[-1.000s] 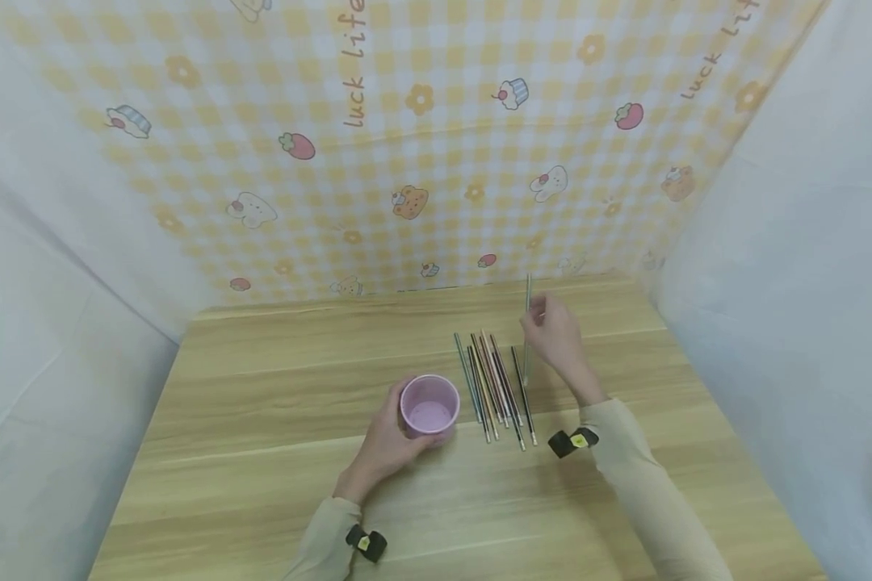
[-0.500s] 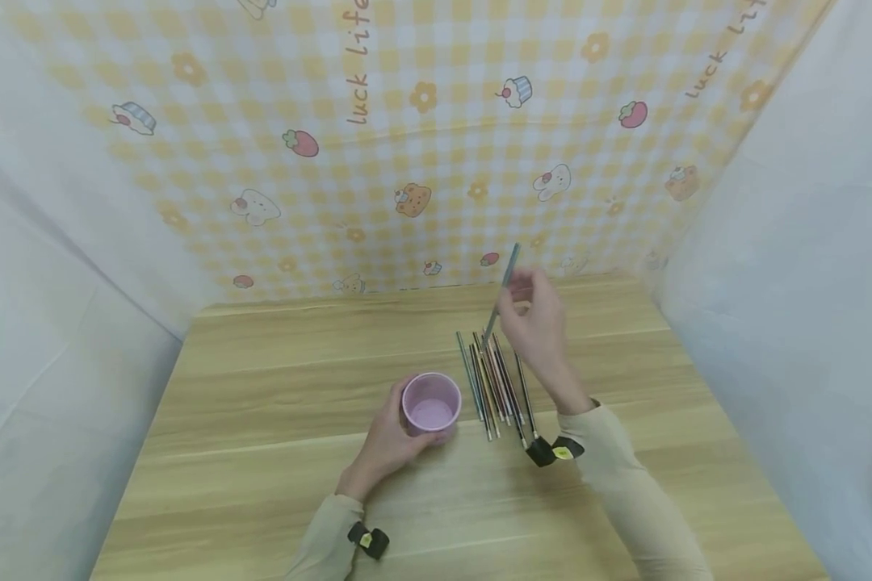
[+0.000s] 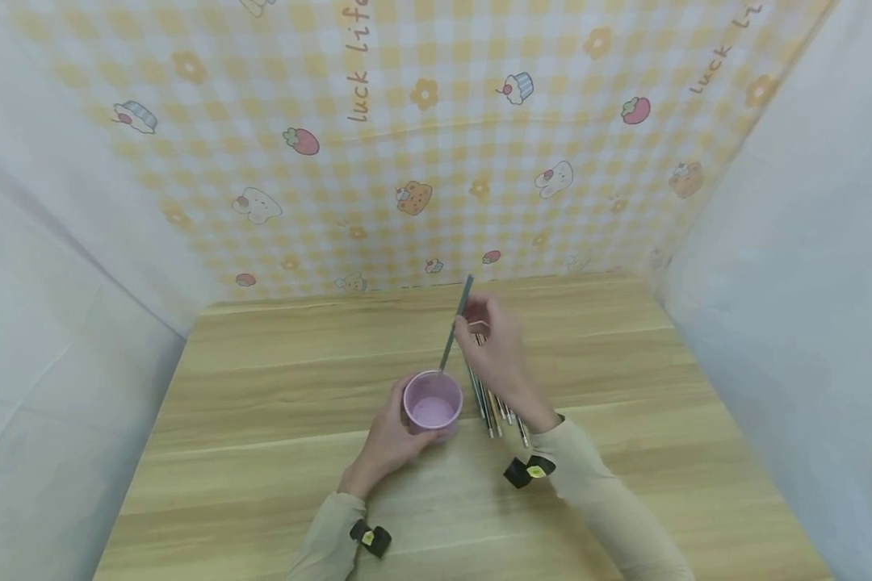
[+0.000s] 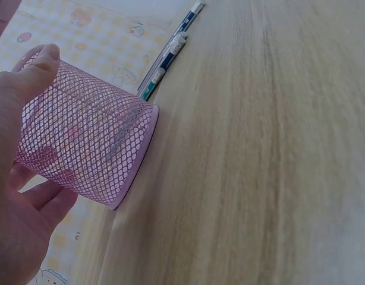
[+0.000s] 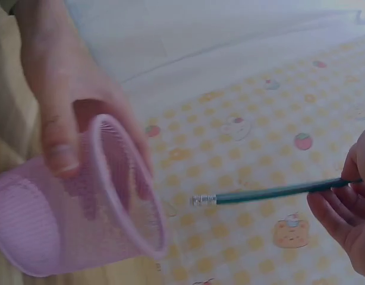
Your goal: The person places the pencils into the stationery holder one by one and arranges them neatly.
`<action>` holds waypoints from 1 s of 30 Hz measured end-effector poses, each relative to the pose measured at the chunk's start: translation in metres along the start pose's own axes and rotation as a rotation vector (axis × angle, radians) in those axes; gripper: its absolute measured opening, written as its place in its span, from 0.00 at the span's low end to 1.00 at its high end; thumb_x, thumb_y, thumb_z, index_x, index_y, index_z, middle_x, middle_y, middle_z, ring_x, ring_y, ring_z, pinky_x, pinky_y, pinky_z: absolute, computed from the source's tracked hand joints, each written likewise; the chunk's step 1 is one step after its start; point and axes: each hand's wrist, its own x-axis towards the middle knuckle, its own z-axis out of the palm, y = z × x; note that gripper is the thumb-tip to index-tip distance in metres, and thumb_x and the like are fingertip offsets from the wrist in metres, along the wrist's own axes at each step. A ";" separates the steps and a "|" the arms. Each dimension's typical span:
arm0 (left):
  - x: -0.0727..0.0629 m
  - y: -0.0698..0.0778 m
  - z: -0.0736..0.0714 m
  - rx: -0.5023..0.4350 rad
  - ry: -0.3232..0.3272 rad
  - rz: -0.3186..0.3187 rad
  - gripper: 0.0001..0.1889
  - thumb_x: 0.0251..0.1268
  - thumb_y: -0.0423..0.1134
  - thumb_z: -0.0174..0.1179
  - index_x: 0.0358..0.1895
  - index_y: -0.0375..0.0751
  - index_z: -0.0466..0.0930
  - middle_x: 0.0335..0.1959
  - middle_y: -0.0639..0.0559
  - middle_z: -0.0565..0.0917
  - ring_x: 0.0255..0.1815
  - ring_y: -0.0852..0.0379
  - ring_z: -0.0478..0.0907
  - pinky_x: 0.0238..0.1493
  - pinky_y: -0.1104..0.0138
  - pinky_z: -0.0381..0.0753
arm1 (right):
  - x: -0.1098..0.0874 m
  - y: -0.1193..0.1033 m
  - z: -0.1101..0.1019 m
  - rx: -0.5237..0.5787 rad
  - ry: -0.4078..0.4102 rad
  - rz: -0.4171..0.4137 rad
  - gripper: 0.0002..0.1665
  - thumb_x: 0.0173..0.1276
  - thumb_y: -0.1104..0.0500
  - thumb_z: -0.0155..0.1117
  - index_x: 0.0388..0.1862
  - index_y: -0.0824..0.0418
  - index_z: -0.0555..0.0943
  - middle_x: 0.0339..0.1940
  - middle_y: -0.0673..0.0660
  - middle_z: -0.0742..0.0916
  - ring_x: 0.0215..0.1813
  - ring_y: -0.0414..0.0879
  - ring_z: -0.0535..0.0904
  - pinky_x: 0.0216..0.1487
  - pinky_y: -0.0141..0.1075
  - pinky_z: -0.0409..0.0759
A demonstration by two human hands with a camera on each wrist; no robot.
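Note:
My left hand [image 3: 392,444] grips a pink mesh pencil cup [image 4: 87,130] round its side, and the cup stands upright on the table. Between thumb and fingers my right hand [image 3: 497,347] pinches a green pencil [image 5: 271,193]. Its white eraser end points down toward the cup's rim, overlapping the far rim in the head view. In the right wrist view a small gap shows between eraser and mouth. Nothing shows inside the cup from above. Under the right hand lie several pencils [image 3: 492,415], partly hidden by it.
The wood-grain table [image 3: 262,387] runs back to a yellow checked cloth [image 3: 320,186] hanging behind it. White sheets [image 3: 792,242] hang at both sides. Pencil ends [image 4: 173,47] lie close beside the cup.
My right hand has carried the green pencil leftward from beyond the pencils' right side, lifting it and then lowering it to the cup. The left hand and cup stay nearly still.

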 end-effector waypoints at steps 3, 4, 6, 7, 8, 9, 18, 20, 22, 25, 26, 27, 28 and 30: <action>0.001 -0.001 -0.001 -0.011 -0.010 -0.009 0.55 0.40 0.44 0.84 0.76 0.44 0.61 0.68 0.50 0.76 0.68 0.49 0.75 0.71 0.46 0.73 | -0.006 0.011 0.008 -0.018 -0.065 -0.003 0.15 0.65 0.75 0.60 0.50 0.73 0.75 0.41 0.66 0.85 0.42 0.55 0.85 0.42 0.33 0.89; 0.001 -0.001 -0.001 -0.015 -0.014 -0.012 0.56 0.40 0.44 0.84 0.76 0.44 0.61 0.68 0.51 0.76 0.69 0.49 0.74 0.71 0.46 0.73 | -0.009 0.015 0.011 -0.023 -0.083 -0.005 0.15 0.65 0.75 0.60 0.50 0.73 0.75 0.42 0.66 0.86 0.41 0.55 0.85 0.41 0.34 0.89; 0.001 -0.001 -0.001 -0.021 -0.020 -0.011 0.56 0.41 0.44 0.84 0.76 0.44 0.60 0.69 0.50 0.75 0.69 0.48 0.73 0.71 0.46 0.73 | -0.013 0.023 0.016 -0.037 -0.116 -0.006 0.15 0.65 0.75 0.61 0.50 0.72 0.75 0.42 0.65 0.86 0.41 0.54 0.85 0.41 0.35 0.89; 0.001 -0.001 -0.001 -0.024 -0.021 -0.009 0.56 0.41 0.44 0.84 0.76 0.44 0.60 0.69 0.50 0.75 0.70 0.48 0.73 0.71 0.46 0.73 | -0.015 0.027 0.018 -0.038 -0.129 -0.005 0.15 0.65 0.75 0.61 0.51 0.71 0.76 0.42 0.65 0.86 0.41 0.53 0.85 0.41 0.35 0.89; 0.001 -0.002 0.000 -0.026 -0.022 -0.007 0.56 0.41 0.44 0.84 0.76 0.44 0.60 0.70 0.50 0.75 0.70 0.48 0.73 0.71 0.46 0.73 | -0.017 0.031 0.020 -0.034 -0.142 -0.002 0.16 0.65 0.75 0.61 0.51 0.71 0.76 0.43 0.64 0.86 0.41 0.53 0.85 0.41 0.35 0.89; 0.001 -0.002 0.000 -0.025 -0.022 -0.006 0.56 0.41 0.45 0.83 0.76 0.45 0.60 0.70 0.50 0.75 0.70 0.48 0.73 0.71 0.46 0.73 | -0.019 0.034 0.022 -0.030 -0.152 -0.001 0.16 0.65 0.75 0.61 0.51 0.70 0.76 0.42 0.64 0.86 0.41 0.53 0.85 0.40 0.35 0.90; 0.000 -0.002 -0.001 -0.036 -0.028 -0.006 0.54 0.43 0.48 0.83 0.76 0.53 0.59 0.71 0.49 0.73 0.71 0.47 0.72 0.71 0.47 0.74 | -0.028 0.056 0.031 -0.080 -0.229 -0.018 0.14 0.63 0.71 0.62 0.48 0.67 0.76 0.39 0.59 0.85 0.39 0.47 0.84 0.42 0.31 0.88; 0.000 -0.001 -0.001 -0.038 -0.027 -0.008 0.54 0.43 0.48 0.83 0.76 0.53 0.59 0.71 0.49 0.73 0.71 0.46 0.72 0.71 0.47 0.74 | -0.030 0.059 0.032 -0.107 -0.241 -0.002 0.13 0.63 0.70 0.63 0.48 0.66 0.77 0.39 0.57 0.85 0.40 0.46 0.83 0.44 0.32 0.87; 0.000 -0.001 -0.001 -0.036 -0.026 -0.013 0.54 0.43 0.49 0.83 0.76 0.52 0.59 0.71 0.50 0.73 0.71 0.47 0.72 0.71 0.47 0.74 | -0.033 0.062 0.033 -0.133 -0.253 0.022 0.13 0.64 0.69 0.64 0.47 0.65 0.77 0.40 0.56 0.85 0.41 0.45 0.83 0.46 0.33 0.87; 0.000 -0.001 -0.001 -0.037 -0.024 -0.020 0.54 0.43 0.49 0.83 0.76 0.52 0.60 0.71 0.50 0.73 0.71 0.47 0.72 0.71 0.47 0.74 | -0.036 0.063 0.034 -0.155 -0.261 0.041 0.13 0.64 0.67 0.65 0.47 0.64 0.78 0.40 0.56 0.87 0.43 0.45 0.84 0.48 0.36 0.88; 0.000 -0.001 -0.001 -0.040 -0.023 -0.018 0.54 0.44 0.49 0.82 0.76 0.52 0.60 0.71 0.50 0.73 0.71 0.47 0.72 0.71 0.46 0.74 | -0.037 0.063 0.034 -0.159 -0.265 0.045 0.12 0.64 0.67 0.66 0.47 0.64 0.79 0.40 0.56 0.87 0.43 0.45 0.84 0.48 0.37 0.88; -0.001 -0.001 -0.001 -0.040 -0.022 -0.020 0.54 0.44 0.49 0.82 0.76 0.53 0.60 0.71 0.50 0.73 0.71 0.47 0.72 0.71 0.46 0.74 | -0.038 0.063 0.034 -0.162 -0.269 0.049 0.12 0.64 0.66 0.66 0.47 0.63 0.79 0.40 0.56 0.87 0.43 0.46 0.85 0.48 0.37 0.88; -0.001 -0.001 -0.001 -0.043 -0.021 -0.024 0.53 0.44 0.49 0.82 0.76 0.54 0.60 0.71 0.50 0.73 0.71 0.47 0.72 0.71 0.46 0.74 | -0.039 0.063 0.035 -0.162 -0.272 0.056 0.12 0.64 0.66 0.66 0.47 0.64 0.80 0.40 0.56 0.88 0.43 0.46 0.85 0.49 0.37 0.88; -0.001 -0.001 -0.001 -0.047 -0.021 -0.032 0.53 0.44 0.49 0.83 0.75 0.56 0.60 0.71 0.51 0.73 0.71 0.48 0.72 0.71 0.46 0.73 | -0.041 0.064 0.035 -0.154 -0.276 0.079 0.13 0.65 0.65 0.67 0.48 0.63 0.80 0.42 0.56 0.88 0.45 0.46 0.86 0.50 0.38 0.88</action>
